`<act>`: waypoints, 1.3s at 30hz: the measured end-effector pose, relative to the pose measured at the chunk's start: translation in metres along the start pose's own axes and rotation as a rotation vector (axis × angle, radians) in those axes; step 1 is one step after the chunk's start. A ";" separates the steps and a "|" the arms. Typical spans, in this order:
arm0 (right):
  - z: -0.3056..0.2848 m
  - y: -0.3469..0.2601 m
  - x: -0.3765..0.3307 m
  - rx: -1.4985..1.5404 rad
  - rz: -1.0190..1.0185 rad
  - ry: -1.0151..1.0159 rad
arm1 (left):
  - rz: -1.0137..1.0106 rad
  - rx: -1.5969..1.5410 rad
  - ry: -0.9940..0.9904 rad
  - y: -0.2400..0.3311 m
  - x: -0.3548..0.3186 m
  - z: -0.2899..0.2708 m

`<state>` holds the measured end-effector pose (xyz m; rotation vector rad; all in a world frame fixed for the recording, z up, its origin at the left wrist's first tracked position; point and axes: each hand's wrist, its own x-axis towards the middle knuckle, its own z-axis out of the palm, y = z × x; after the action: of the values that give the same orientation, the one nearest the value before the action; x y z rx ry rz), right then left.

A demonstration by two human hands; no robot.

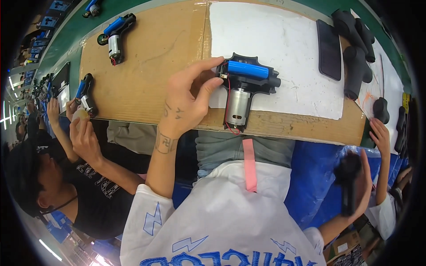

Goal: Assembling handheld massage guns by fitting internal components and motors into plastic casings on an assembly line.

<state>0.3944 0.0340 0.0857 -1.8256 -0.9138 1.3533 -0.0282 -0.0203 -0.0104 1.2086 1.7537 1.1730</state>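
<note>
The left hand rests on the table just left of centre, its fingers pinching the left end of an open black tool half-shell. The index finger lies over the shell's upper left corner; the thumb presses its lower left edge.

The half-shell lies flat, straddling the white sheet and the brown cardboard. Its upper cavity carries a blue cylindrical battery cell lying crosswise. A silver cylindrical motor hangs from the shell toward 6 o'clock, reaching the table's near edge. A red wire runs from the left end of the cell down beside the motor and loops below it.

The right hand is off the table at 4 o'clock from the shell, fingers closed around a black handle-shaped part held over blue plastic sheeting.

At 1 to 2 o'clock from the shell lie a flat black phone and several black moulded housings. At 10 o'clock lies a second open assembly with blue cell and motor; a third lies at 9 o'clock by the table edge.

A neighbouring person's hands are at the far left, and another person's hand reaches the right edge. A pink strip lies over the wearer's lap.
</note>
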 end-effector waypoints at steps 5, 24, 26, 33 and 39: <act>0.083 -0.029 0.029 -1.130 -0.977 -0.538 | 0.160 0.018 0.056 -0.008 -0.011 0.014; 0.231 -0.022 0.031 -0.834 -1.518 -0.682 | 0.449 0.218 0.058 -0.006 -0.020 0.024; 0.232 -0.021 0.029 -0.857 -1.526 -0.686 | 0.440 0.215 0.061 -0.006 -0.021 0.023; 0.238 -0.013 0.022 -0.868 -1.486 -0.667 | 0.580 0.202 0.065 0.003 -0.016 0.010; 0.237 -0.014 0.025 -0.885 -1.542 -0.689 | 0.506 0.075 0.005 0.003 -0.017 0.002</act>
<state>0.1686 0.0890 0.0305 -0.4252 -2.7333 0.4282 -0.0199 -0.0352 -0.0070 1.7625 1.5491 1.3968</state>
